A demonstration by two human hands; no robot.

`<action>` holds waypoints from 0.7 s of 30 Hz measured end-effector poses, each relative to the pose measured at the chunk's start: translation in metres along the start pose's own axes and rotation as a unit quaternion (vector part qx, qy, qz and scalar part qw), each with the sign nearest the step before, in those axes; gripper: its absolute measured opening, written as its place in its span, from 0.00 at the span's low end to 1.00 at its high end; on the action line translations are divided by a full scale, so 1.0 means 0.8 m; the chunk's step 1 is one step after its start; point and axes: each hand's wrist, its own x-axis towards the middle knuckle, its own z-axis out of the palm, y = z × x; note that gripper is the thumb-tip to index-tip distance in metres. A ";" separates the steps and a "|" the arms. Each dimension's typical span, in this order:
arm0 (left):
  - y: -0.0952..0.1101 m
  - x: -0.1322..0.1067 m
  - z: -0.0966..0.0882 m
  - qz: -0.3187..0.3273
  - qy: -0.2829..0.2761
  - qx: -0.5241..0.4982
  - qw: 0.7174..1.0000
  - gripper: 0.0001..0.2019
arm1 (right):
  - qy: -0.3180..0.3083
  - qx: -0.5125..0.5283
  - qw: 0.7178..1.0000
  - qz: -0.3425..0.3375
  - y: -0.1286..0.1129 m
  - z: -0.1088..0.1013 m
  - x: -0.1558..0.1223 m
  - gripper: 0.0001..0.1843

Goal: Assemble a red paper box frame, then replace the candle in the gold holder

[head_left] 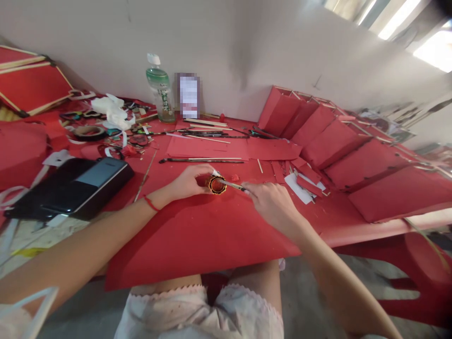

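- Small red paper ring (217,185), gold-black rim, mid-frame above a red card sheet (183,240)
- Left hand (187,182) grips it; right hand (271,205) pinches a thin stick (232,184), tip at the ring
- Looks light, crushable — hold the outer wall gently

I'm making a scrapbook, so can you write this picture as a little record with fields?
Left hand: holds a small red ring with gold edging
Right hand: holds a thin stick reaching the ring
Under the hands: red paper sheet
Further back: red paper panels, plastic bottle
Left side: black case
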 end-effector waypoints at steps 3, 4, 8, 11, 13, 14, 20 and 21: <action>0.002 0.000 0.000 0.002 -0.001 0.009 1.000 0.17 | -0.005 0.066 0.998 0.000 0.005 0.001 0.002 0.21; 0.002 0.000 0.000 0.002 -0.002 0.012 1.000 0.17 | -0.008 0.095 0.995 -0.001 0.007 0.002 0.003 0.21; 0.004 -0.001 0.000 0.006 0.002 0.020 1.000 0.16 | -0.007 0.220 0.975 -0.007 0.019 0.016 0.007 0.21; 0.005 -0.001 0.001 0.022 0.010 0.027 0.999 0.14 | -0.006 0.313 0.950 -0.020 0.029 0.034 0.015 0.20; 0.006 0.001 0.002 0.035 0.013 0.034 0.999 0.13 | -0.029 0.364 0.931 -0.025 0.033 0.045 0.019 0.20; 0.007 0.001 0.003 0.039 0.015 0.039 0.998 0.12 | -0.045 0.381 0.923 -0.024 0.033 0.049 0.020 0.21; 0.010 0.004 0.003 0.031 0.028 0.052 0.998 0.13 | 0.033 0.286 0.958 -0.001 0.014 0.051 0.006 0.20; 0.009 0.004 0.002 0.029 0.029 0.050 0.998 0.13 | 0.048 0.247 0.968 -0.007 0.010 0.049 0.002 0.20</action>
